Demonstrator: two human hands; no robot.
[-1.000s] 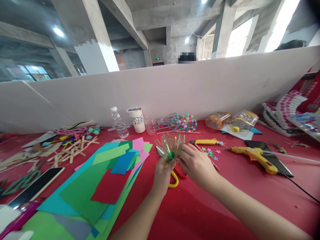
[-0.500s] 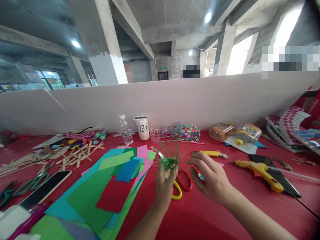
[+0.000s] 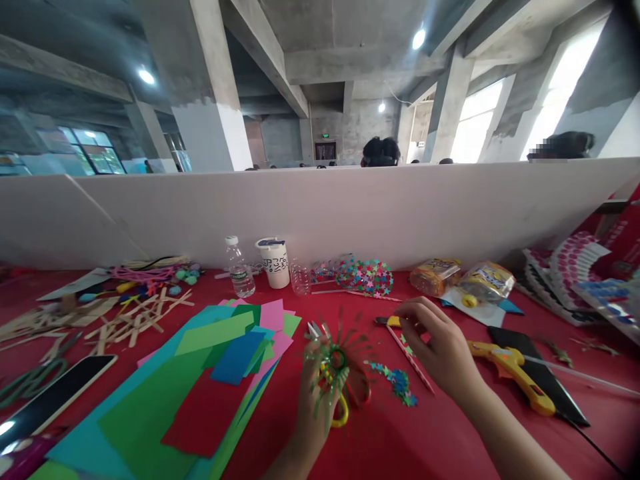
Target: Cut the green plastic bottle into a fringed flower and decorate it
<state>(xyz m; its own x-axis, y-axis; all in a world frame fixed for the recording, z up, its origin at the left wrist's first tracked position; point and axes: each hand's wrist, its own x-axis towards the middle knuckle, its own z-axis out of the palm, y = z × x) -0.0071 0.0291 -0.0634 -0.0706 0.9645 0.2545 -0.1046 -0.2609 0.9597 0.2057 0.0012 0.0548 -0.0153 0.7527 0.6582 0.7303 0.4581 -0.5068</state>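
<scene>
I have the left hand (image 3: 313, 403) closed around the green plastic fringe (image 3: 337, 363), over the scissors (image 3: 342, 415); I see the right hand (image 3: 443, 343) right of the scissors, fingers loosely curled, thumb apart; I cannot tell whether it touches the yellow cutter (image 3: 393, 321); star confetti (image 3: 399, 385) lies just right of the scissors.
</scene>
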